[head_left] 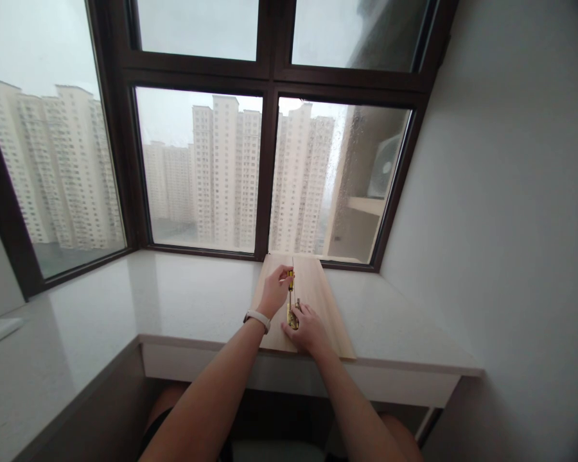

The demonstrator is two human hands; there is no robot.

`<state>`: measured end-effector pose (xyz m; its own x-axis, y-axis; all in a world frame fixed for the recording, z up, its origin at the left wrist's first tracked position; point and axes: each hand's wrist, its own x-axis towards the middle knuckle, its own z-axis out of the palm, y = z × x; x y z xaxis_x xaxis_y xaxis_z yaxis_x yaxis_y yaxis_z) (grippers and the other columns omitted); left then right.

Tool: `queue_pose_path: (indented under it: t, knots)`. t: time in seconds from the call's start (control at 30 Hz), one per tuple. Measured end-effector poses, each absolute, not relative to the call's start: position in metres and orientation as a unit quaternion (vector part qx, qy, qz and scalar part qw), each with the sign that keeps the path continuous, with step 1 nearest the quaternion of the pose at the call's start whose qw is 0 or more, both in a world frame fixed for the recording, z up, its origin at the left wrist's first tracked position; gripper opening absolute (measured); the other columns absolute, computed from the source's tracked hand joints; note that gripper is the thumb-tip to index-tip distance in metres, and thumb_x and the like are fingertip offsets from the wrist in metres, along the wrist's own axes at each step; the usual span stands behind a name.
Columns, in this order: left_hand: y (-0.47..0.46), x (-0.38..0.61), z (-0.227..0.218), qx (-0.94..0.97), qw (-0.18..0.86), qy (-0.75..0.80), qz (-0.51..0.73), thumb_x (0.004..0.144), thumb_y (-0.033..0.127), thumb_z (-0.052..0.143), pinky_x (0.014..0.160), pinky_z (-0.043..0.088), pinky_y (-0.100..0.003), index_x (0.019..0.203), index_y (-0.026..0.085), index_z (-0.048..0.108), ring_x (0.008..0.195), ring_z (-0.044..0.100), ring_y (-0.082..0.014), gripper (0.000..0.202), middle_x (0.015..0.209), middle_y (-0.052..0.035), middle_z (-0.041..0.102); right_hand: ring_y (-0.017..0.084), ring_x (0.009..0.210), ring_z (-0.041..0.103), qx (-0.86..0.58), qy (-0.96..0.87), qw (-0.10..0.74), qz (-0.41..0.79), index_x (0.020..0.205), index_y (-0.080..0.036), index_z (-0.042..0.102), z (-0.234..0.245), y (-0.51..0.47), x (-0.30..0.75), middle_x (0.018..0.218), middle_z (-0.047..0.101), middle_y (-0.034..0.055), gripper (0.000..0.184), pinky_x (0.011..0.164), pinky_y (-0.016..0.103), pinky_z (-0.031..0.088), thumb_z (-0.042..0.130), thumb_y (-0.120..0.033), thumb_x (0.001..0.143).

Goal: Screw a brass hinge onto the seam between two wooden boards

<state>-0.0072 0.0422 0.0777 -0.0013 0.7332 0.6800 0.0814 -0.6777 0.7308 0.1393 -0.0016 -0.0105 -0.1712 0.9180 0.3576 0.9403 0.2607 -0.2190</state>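
Note:
My left hand [275,290], with a pale watch band on the wrist, is closed around the yellow-and-black handle of a screwdriver [290,280]. The screwdriver stands upright, its thin shaft pointing down at a brass-coloured metal fitting [292,317]. My right hand [311,328] presses that fitting against the wood between thumb and fingers. Both hands work over a light wooden board [330,311] with a dark line running lengthwise near its middle. Whether the screwdriver tip sits in a screw is too small to tell, and the fingers partly cover the fitting.
The board lies on a white counter [187,301], reaching from its front edge to the window frame [264,186]. A grey-white wall [486,192] rises on the right. A flat white object [0,330] lies at the far left. My legs are below the counter.

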Motion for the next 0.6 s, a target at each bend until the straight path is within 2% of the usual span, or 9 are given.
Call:
queue_pose_path:
  t: [0.2, 0.4, 0.6]
  knots:
    - [0.039, -0.004, 0.079, 0.656, 0.212, 0.334, 0.643, 0.084, 0.017, 0.068, 0.067, 0.056, -0.025, 0.101, 0.021, 0.068, 0.083, 0.065, -0.0155, 0.018, 0.100, -0.0053, 0.070, 0.032, 0.142, 0.037, -0.610, -0.762, 0.216, -0.025, 0.144, -0.022, 0.055, -0.010, -0.002, 0.139, 0.154, 0.045, 0.0131, 0.073, 0.117, 0.043, 0.025, 0.052, -0.067, 0.086]
    - [0.038, -0.003, 0.076, 0.663, 0.252, 0.303, 0.636, 0.091, 0.018, 0.061, 0.078, 0.058, -0.029, 0.114, 0.021, 0.066, 0.092, 0.068, -0.0166, 0.024, 0.103, -0.0067, 0.071, 0.032, 0.142, 0.038, -0.603, -0.767, 0.217, -0.026, 0.143, -0.020, 0.056, -0.010, -0.002, 0.139, 0.154, 0.045, 0.0143, 0.074, 0.118, 0.043, 0.024, 0.052, -0.066, 0.085]
    - [0.048, 0.000, 0.070, 0.652, 0.312, 0.259, 0.640, 0.092, 0.015, 0.059, 0.089, 0.056, -0.032, 0.111, 0.020, 0.063, 0.105, 0.069, -0.0182, 0.020, 0.109, -0.0085, 0.072, 0.032, 0.142, 0.038, -0.603, -0.767, 0.214, -0.031, 0.143, -0.020, 0.056, -0.010, -0.002, 0.140, 0.154, 0.045, 0.0144, 0.074, 0.117, 0.044, 0.025, 0.051, -0.067, 0.086]
